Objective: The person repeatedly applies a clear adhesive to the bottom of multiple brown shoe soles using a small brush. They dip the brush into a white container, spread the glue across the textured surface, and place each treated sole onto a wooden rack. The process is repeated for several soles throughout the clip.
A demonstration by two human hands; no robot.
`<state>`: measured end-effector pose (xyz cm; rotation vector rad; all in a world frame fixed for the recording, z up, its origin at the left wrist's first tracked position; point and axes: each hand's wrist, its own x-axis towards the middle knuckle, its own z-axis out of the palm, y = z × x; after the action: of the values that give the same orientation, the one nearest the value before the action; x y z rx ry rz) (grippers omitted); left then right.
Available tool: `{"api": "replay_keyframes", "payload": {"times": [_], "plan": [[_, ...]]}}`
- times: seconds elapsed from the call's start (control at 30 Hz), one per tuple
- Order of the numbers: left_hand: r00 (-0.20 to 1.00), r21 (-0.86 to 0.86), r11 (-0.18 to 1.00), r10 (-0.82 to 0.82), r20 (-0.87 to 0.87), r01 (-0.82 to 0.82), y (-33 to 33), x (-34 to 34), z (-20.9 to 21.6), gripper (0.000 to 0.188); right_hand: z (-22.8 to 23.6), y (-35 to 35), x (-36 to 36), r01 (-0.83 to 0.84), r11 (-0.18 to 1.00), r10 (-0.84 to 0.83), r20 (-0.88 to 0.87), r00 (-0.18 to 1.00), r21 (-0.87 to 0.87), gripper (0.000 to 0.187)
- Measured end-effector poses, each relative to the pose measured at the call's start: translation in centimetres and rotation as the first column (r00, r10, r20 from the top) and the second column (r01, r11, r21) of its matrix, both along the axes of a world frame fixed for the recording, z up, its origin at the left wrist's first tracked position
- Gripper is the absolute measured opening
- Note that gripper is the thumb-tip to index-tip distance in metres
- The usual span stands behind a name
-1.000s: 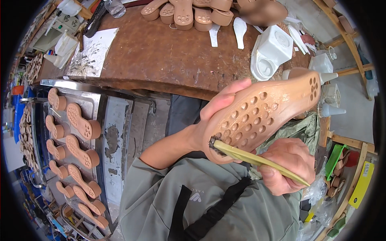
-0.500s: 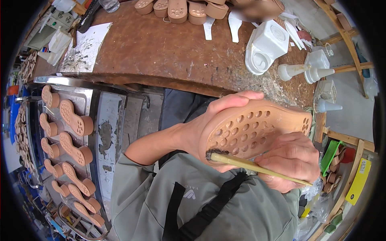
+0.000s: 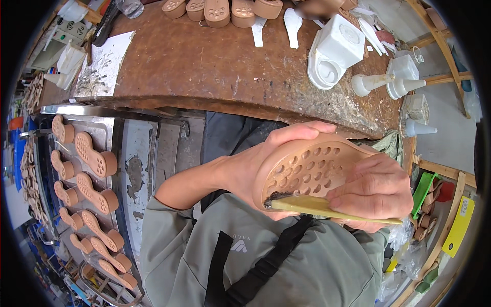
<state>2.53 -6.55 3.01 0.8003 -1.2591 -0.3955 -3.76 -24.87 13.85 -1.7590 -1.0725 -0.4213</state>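
Left of the right grip [image 3: 376, 192], which clasps a yellow brush [image 3: 304, 205], dark bristles [image 3: 276, 196] touch the tan sole [image 3: 308, 171] grasped by the left grip [image 3: 250, 166].

A worn brown tabletop [image 3: 194, 64] is scuffed all over, with pale crusted residue [image 3: 332, 102] near its near right corner. Toward its far side, brown shoe soles [image 3: 217, 13] sit in a row, and two flat white cutouts [image 3: 258, 33] lie just nearer. Toward the right edge come a white plastic box [image 3: 343, 42], white strips [image 3: 372, 36] and a white cone-tipped bottle [image 3: 365, 85]. Toward the left end, stained white paper [image 3: 105, 64] reaches close to the near edge. On a metal tray [image 3: 105, 134], ten brown soles with heels [image 3: 95, 154] lie in two columns, running along its length.
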Motion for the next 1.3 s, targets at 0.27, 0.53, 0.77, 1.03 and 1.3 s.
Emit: {"api": "replay_keyframes", "payload": {"times": [0.27,0.53,0.77,1.03,1.3], "plan": [[0.999,0.015,0.999,-0.032,-0.024,0.032,-0.8,-0.2,0.1,0.113,0.4,-1.9,0.0,-0.051,0.995,0.047,-0.042,0.998,-0.089,0.010],[0.790,-0.023,0.999,-0.034,-0.612,0.024,-1.3,2.3,-0.8,0.104,-0.1,-3.4,0.0,0.405,0.912,-0.343,-0.409,0.846,0.073,0.011],[0.381,-0.124,0.991,-0.093,-0.920,-0.057,-3.2,1.2,1.4,0.089,-1.8,-0.5,1.9,0.607,0.778,-0.546,-0.304,0.781,0.162,0.010],[0.387,-0.380,0.924,-0.368,-0.845,0.048,-2.7,0.5,2.3,0.090,-1.4,0.5,3.4,0.587,0.806,-0.577,-0.120,0.808,0.071,0.017],[0.427,-0.206,0.972,-0.235,-0.873,0.113,-2.1,0.5,3.4,0.093,-1.4,0.8,2.5,0.514,0.857,-0.511,-0.073,0.857,0.032,0.017]]}}
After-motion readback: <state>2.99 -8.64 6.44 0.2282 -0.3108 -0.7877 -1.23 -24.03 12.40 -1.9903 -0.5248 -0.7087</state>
